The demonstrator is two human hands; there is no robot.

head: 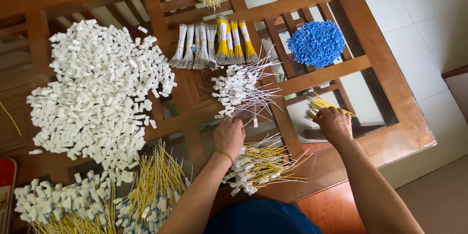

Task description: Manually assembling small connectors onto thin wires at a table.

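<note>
Nearest the head camera, the left hand (pixel 229 135) rests knuckles-up on the glass-topped wooden table (pixel 390 131), fingers curled under, grip impossible to tell. Just below it lies a heap of yellow wires with white plastic ends (pixel 261 165). Right of that heap, the right hand (pixel 334 123) pinches a small bunch of yellow wires (pixel 316 104). Beyond the table edge, pale floor tiles (pixel 419 24) show.

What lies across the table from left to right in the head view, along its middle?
White connector pile → grey wire bundles → yellow wire bundles → blue connector pile
</note>
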